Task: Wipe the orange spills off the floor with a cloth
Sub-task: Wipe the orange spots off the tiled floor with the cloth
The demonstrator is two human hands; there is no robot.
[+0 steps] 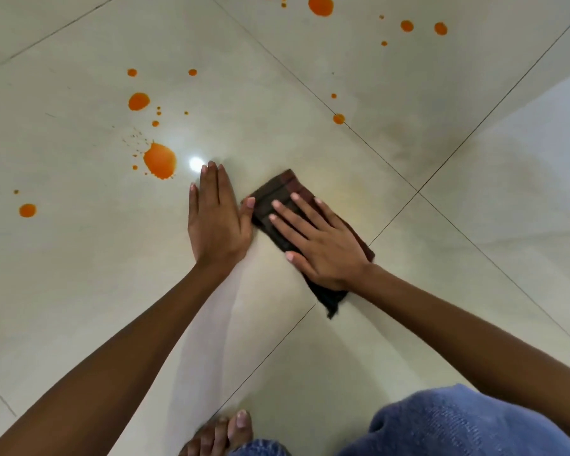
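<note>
A dark brown folded cloth (278,189) lies flat on the pale tiled floor (79,274). My right hand (320,241) presses down on it with fingers spread. My left hand (216,215) rests flat on the bare tile just left of the cloth, its thumb touching the cloth's edge. Orange spills dot the floor: a large blot (160,160) just up-left of my left hand, a smaller one (139,101) above it, a drop (27,210) far left, one (339,118) on a grout line, and a cluster (321,4) at the top.
Dark grout lines cross the tiles diagonally. A faint yellowish smear (352,192) shows on the tile right of the cloth. My bare foot (224,432) and a blue-clad knee (458,422) are at the bottom edge. A bright light reflection (196,163) sits by my left fingertips.
</note>
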